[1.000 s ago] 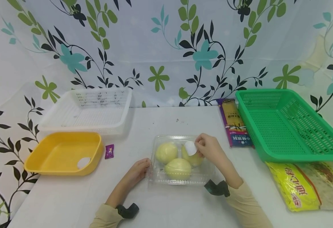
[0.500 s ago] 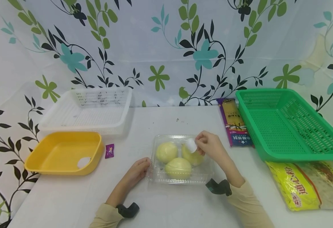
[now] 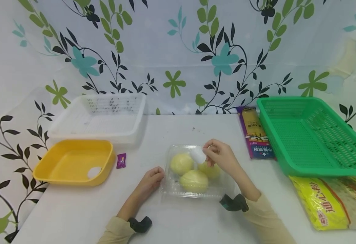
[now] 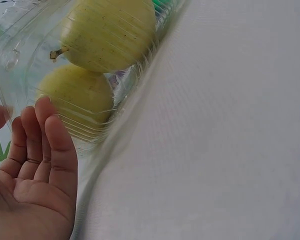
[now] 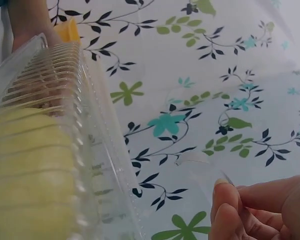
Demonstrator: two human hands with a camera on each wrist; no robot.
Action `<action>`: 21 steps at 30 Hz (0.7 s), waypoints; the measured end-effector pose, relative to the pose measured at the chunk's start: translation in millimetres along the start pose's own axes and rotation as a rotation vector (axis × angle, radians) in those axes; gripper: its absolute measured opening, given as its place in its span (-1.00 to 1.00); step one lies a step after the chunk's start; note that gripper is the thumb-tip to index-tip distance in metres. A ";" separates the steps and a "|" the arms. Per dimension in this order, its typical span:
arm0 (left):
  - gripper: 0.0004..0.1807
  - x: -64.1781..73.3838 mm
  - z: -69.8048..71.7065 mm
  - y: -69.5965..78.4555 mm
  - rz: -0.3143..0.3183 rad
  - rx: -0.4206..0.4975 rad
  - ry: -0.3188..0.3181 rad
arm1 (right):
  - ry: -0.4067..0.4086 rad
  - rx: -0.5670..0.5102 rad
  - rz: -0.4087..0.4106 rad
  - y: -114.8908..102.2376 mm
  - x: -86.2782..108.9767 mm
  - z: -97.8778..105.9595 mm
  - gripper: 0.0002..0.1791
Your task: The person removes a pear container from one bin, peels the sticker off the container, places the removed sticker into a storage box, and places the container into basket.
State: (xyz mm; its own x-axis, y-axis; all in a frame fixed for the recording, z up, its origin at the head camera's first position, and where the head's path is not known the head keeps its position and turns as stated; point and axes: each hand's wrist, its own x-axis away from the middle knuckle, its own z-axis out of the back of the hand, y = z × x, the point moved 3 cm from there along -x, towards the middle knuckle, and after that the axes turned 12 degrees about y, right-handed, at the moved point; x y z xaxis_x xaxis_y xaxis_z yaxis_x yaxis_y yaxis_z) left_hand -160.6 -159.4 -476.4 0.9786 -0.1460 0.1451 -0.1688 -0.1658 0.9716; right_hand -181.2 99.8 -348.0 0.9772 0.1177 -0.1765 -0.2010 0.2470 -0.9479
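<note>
Two hands at work over a clear plastic box (image 3: 219, 187) of three yellow-green fruits (image 3: 194, 181), as seen by one standing in the room. The box lies in the middle of a white table (image 3: 178, 220). The right hand (image 3: 220, 156) pinches the edge of a white disc (image 3: 198, 155) between thumb and fingers and holds it over the lid; viewed from the right wrist, the disc appears apart from the plastic. The left hand (image 3: 153, 178) rests at the box's left side — fingers together and nearly straight, their tips beside the ribbed wall. To the left lie a small purple packet (image 3: 121, 160) and a yellow tray (image 3: 65, 162) containing another white piece (image 3: 94, 172); a white basket (image 3: 111, 122) stands behind the tray. To the right, a pasta packet (image 3: 254, 132) lies beside a green basket (image 3: 297, 135), with a yellow bag (image 3: 327, 203) at the basket's near edge. A leaf-patterned cloth (image 3: 184, 51) hangs behind.
</note>
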 end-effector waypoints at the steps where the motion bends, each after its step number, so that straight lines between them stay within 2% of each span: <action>1: -0.91 -0.2 0.2 0.3 0.001 0.001 0.005 | -0.005 0.001 0.008 -6.1 0.0 -1.0 -0.89; 5: -0.92 -0.5 0.8 1.5 0.006 -0.010 0.034 | -0.034 0.005 0.038 -25.0 -5.5 -5.6 -0.92; 8: -0.92 -1.0 -1.8 3.5 0.014 0.001 0.048 | -0.059 -0.020 0.082 -22.7 -18.1 -9.6 -0.91; 13: -0.93 -2.1 -2.8 4.4 0.024 0.025 0.067 | -0.095 -0.075 0.108 -20.4 -34.2 -20.1 -0.88; 16: -0.90 -1.0 2.1 3.7 0.022 -0.036 0.080 | -0.110 -0.100 0.106 -25.4 -38.1 -28.5 -0.89; 18: -0.84 1.0 8.5 6.8 0.011 -0.117 0.095 | -0.120 -0.117 0.106 -28.5 -40.3 -34.4 -0.90; 21: -0.78 4.5 21.6 17.9 -0.088 -0.261 0.116 | -0.135 -0.131 0.117 -30.7 -43.7 -43.0 -0.89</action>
State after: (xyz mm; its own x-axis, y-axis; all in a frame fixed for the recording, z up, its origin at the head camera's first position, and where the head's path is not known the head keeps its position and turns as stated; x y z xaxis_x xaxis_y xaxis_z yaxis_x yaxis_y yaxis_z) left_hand -161.8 -184.1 -462.4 0.9976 -0.0272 0.0639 -0.0614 0.0854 0.9945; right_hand -214.9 45.8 -322.6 0.9280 0.2683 -0.2586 -0.2933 0.0976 -0.9510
